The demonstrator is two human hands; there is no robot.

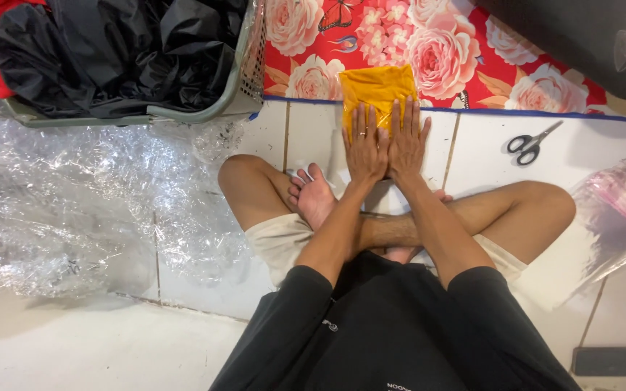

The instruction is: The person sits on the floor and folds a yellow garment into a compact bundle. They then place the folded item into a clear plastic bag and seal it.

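A person sits cross-legged on a white tiled floor [472, 145], both hands pressed flat, palms down, on a folded yellow cloth [376, 90] sealed in clear wrap. The left hand [365, 148] and right hand [407, 141] lie side by side, thumbs touching, fingers held straight and only slightly spread; neither grip closes on anything. A ring shows on the left hand.

The cloth is a rectangle whose long axis runs away from the person, from the hands toward the top of the frame. Its near end lies under the palms on the tiles; its far end crosses a blue border onto a red mat [458, 43] printed with large pink roses. How far the cloth reaches beneath the hands cannot be seen.

Left of the mat stands a grey basket [244, 80] filled with black plastic [110, 51]. Crumpled clear film [74, 203] covers the floor on the person's left side. Scissors [532, 143] with black handles lie on the tiles to the right of the hands, well apart from the cloth, blades pointing up and right. A stack of clear bags [621, 203] with a pink tint rests at the right edge.
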